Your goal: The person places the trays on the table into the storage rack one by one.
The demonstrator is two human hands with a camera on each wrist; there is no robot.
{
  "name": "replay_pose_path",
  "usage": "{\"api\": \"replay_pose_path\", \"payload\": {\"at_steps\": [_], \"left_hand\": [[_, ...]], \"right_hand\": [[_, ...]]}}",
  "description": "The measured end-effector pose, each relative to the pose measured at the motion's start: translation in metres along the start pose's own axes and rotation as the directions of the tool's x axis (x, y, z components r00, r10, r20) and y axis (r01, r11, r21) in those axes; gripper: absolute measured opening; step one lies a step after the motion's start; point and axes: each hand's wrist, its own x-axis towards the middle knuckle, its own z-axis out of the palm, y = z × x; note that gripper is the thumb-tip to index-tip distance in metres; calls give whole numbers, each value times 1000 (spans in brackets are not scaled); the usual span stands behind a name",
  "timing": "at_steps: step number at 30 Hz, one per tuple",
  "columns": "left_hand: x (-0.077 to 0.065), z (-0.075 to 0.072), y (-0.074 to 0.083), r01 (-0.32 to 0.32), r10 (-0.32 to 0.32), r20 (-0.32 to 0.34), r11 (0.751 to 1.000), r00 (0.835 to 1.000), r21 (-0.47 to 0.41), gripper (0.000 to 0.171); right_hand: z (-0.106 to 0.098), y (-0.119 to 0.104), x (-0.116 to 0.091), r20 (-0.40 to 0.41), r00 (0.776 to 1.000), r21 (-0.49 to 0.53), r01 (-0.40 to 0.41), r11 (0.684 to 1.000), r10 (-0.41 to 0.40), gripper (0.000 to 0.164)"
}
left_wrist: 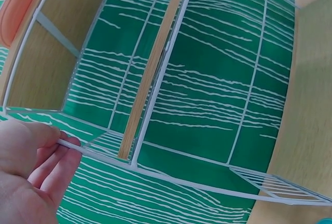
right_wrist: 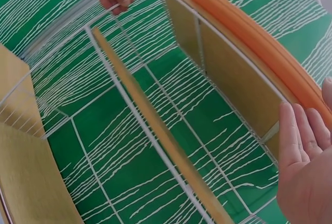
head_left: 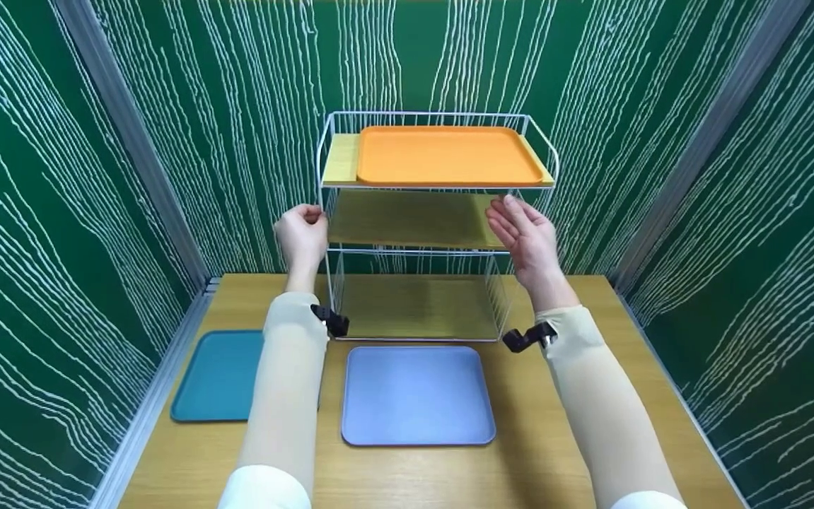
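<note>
A white wire rack with several wooden shelves stands at the back of the table. An orange tray lies on its top shelf, toward the right side. My left hand grips the rack's left front post below the top shelf; the left wrist view shows the thumb and fingers around the white post. On the other side my right hand is held at the rack's right front, its fingers straight and holding nothing. In the right wrist view its fingertips are near the top shelf's edge; whether they touch cannot be told.
A light blue tray lies on the wooden table in front of the rack. To its left is a teal tray, partly hidden by my left forearm. Green walls with white lines enclose the table at the back and both sides.
</note>
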Motion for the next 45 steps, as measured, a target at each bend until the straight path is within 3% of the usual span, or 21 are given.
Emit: {"api": "replay_pose_path", "payload": {"at_steps": [8,18,30,45], "left_hand": [[0,-2,0,8,-8,23,1000,1000,-14,14],[1,-3,1,27,-27,43,1000,999,-2,14],[2,-4,3,78,-75,65,996,995,-41,14],[1,-5,1,47,-45,46,998,998,-30,13]], "right_hand": [[-19,22,-10,80,997,-152,18,988,-6,59],[-53,53,-25,176,983,-386,19,922,54,54],[-94,90,-44,202,964,-527,-43,849,175,51],[-144,129,-66,192,930,-612,-135,779,312,60]]}}
